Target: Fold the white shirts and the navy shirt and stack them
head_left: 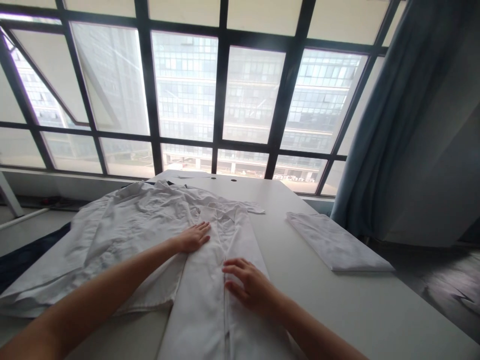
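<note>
A white shirt (206, 300) lies lengthwise in front of me, its front opening running down the middle and its collar end away from me. My left hand (194, 237) rests flat on its left side near the top, fingers stretched out. Lower down, my right hand (249, 285) lies over the right side with fingers apart and slightly bent, the fingertips by the front opening. Neither hand grips anything that I can see. More wrinkled white garments (123, 230) are spread to the left, partly hidden by my left forearm.
A folded white garment (337, 242) lies at the right edge of the white table (318, 305). Dark cloth (33, 250) shows at the far left. Large windows (187, 90) stand behind the table, and a blue-grey curtain (386, 130) hangs at the right.
</note>
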`<state>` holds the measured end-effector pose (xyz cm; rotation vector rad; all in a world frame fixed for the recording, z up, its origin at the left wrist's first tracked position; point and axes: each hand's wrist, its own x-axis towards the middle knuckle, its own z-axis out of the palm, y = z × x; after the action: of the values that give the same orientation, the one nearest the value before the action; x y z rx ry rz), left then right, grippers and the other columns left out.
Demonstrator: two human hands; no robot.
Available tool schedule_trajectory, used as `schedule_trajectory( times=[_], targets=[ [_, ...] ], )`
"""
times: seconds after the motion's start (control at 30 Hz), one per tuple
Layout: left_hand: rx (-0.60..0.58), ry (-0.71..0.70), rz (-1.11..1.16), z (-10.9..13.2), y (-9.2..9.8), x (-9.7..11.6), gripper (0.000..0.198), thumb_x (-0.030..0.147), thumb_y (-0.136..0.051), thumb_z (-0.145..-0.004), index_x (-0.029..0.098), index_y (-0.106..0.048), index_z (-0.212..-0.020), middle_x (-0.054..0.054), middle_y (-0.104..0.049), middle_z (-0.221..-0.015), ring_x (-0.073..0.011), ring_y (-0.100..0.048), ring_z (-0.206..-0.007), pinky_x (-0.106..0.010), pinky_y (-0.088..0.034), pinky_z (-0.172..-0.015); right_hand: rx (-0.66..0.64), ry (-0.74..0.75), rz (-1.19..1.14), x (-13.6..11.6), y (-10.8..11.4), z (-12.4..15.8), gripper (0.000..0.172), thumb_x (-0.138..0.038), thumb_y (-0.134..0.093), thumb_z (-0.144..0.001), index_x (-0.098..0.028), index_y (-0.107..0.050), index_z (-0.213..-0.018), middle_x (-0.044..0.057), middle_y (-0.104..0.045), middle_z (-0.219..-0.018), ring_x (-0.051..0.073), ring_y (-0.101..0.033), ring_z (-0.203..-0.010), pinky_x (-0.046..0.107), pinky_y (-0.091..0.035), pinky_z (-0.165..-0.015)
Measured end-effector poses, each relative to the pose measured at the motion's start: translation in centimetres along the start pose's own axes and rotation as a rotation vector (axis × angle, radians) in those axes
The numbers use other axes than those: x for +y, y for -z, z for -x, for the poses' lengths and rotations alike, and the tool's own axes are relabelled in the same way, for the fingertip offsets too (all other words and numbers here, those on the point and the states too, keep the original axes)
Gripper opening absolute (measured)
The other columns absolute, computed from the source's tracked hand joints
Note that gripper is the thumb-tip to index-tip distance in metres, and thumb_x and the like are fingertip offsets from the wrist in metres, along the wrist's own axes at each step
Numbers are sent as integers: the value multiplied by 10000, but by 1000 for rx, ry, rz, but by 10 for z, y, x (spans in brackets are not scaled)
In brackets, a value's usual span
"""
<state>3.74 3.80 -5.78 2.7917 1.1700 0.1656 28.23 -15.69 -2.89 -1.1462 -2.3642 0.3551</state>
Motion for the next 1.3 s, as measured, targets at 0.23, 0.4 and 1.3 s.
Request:
schedule_trajectory(
  times=[0.23,0.4,1.3],
  targets=[
    [-60,-138,131,105,20,24,479,242,-385,-973,184,-486,-1438,-97,-405,-1526,-260,-312,-1441,-414,-259,-1194,95,-253,114,84,42,16,327,-169,-488,-863,-131,-685,-1121,154,-662,-1152,266,-599,-1112,438,-438,-1031],
    [-98,-198,174,134,37,47,612,162,-537,-856,231,-460,-1459,-70,-375,-1546,-271,-258,-1461,-443,-241,-1198,-94,-262,69,87,54,29,572,-177,-568,-779,-127,-569,-1349,163,-535,-1389,271,-486,-1299,422,-356,-1128],
    [-280,-311,384,144,54,74,592,84,-684,-737,307,-648,-1284,-28,-431,-1511,-272,-371,-1409,-418,-324,-1147,-235,-42,-285,-10,68,25,152,-291,-660,-783,-220,-767,-863,56,-760,-958,278,-673,-1057,554,-105,-1191]
  ],
)
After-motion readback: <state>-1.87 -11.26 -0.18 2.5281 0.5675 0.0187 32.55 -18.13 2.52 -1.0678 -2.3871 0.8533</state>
